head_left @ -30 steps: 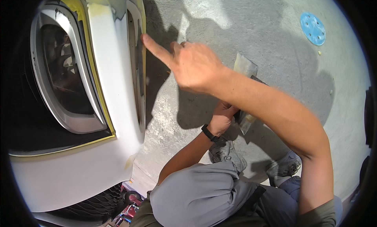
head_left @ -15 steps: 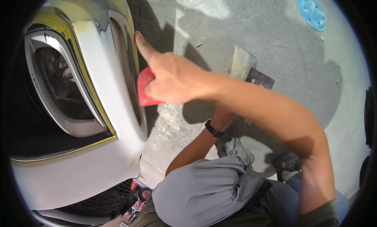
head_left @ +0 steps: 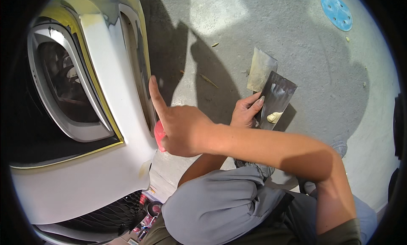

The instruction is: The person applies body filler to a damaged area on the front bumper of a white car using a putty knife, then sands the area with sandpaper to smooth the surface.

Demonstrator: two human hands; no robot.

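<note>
My right hand (head_left: 186, 130) crosses to the left with its index finger stretched along the edge of a car bumper (head_left: 99, 46). Its other fingers are closed on a red spreader (head_left: 159, 135), mostly hidden by the hand. Beneath my right forearm, my left hand (head_left: 245, 111) grips a dark putty plate (head_left: 279, 90), its thumb on the face. A dab of cream-coloured filler (head_left: 274, 117) sits on that plate. Behind it shows a pale, yellow-smeared flat piece (head_left: 262, 69); whether the same hand holds it, I cannot tell.
The white bumper carries yellow and grey patches, a slim opening (head_left: 137, 71) and a headlamp-like recess (head_left: 70, 82) edged in yellow. A blue disc with holes (head_left: 336, 12) lies on the concrete floor (head_left: 220, 16). My grey-covered knee (head_left: 212, 207) is below.
My right hand has slid down along the bumper's edge, toward me, with the red spreader. My left hand and the dark plate, partly hidden before, now show clear of the right forearm.
</note>
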